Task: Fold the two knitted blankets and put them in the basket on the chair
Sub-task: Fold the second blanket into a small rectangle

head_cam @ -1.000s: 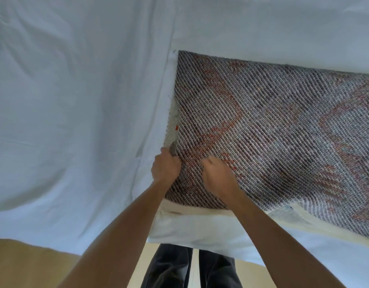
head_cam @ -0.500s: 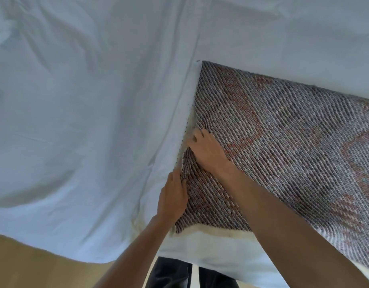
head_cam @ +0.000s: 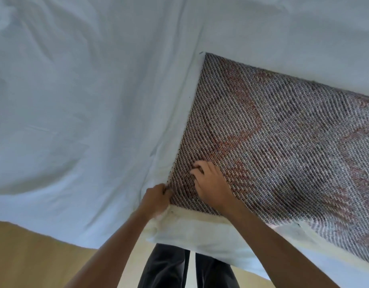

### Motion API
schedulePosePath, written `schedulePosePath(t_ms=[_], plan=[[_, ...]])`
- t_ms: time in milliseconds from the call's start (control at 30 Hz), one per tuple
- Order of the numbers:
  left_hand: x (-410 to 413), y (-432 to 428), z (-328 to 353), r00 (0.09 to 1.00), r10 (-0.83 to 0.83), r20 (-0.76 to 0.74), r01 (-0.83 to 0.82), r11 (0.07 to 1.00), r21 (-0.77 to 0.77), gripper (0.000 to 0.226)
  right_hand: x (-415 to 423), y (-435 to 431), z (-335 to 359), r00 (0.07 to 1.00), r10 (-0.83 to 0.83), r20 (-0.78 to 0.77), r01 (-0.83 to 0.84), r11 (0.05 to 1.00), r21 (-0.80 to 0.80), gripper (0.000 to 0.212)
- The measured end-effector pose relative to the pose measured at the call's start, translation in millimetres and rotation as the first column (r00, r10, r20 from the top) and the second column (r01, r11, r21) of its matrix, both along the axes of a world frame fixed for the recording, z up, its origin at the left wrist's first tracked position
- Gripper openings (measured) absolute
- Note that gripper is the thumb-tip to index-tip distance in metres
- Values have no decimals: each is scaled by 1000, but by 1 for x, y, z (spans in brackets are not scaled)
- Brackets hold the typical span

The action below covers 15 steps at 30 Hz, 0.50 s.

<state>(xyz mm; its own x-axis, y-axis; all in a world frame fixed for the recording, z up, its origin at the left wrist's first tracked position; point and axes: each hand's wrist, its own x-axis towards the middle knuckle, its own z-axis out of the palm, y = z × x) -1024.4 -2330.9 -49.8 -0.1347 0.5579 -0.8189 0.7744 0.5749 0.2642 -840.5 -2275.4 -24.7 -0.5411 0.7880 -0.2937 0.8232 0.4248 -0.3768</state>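
The left hand (head_cam: 156, 197) pinches the knitted blanket (head_cam: 283, 142) at its left edge, near the front edge of the bed (head_cam: 75, 121). The right hand (head_cam: 211, 183), just beside it, clutches the knit with curled fingers.

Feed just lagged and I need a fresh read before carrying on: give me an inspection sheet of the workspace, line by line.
Surface: white sheet, creased, hanging over the near edge.
Job's things: knitted blanket lies flat on the sheet, cream backing showing along its near edge; second blanket, basket and chair not in view.
Clutter: nothing seen.
Grips: left hand grips the blanket's near left corner; right hand is on the blanket beside it, fingers curled into the knit.
Cables: nothing seen.
Surroundings: tan floor below the sheet's edge; the person's dark trousers.
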Motion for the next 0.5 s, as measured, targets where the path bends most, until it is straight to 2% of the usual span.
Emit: schedulePosePath(t_ms=[100,200,267,333,433,500], plan=[[-11,-4,1,989,-134,-58,134,991,-4,35,10,-41,-1,998,-40,48,42,997,-61,29],[-8,-13,8,997,-49,66,48,999,18,42,18,-80,-1,993,-66,96,76,992,-102,39],[-1,-17,9,983,-179,36,177,983,54,37,23,-98,-3,987,-88,136,101,990,-94,54],[2,-22,9,962,-271,-30,272,962,27,35,26,-106,-6,978,-119,173,131,989,-61,60],[-7,-26,9,942,-280,-186,275,960,-54,25,28,-108,-9,962,-188,199,190,982,11,44],[-11,-21,11,938,-249,-243,229,968,-106,28,29,-107,-9,970,-183,160,181,983,30,38]])
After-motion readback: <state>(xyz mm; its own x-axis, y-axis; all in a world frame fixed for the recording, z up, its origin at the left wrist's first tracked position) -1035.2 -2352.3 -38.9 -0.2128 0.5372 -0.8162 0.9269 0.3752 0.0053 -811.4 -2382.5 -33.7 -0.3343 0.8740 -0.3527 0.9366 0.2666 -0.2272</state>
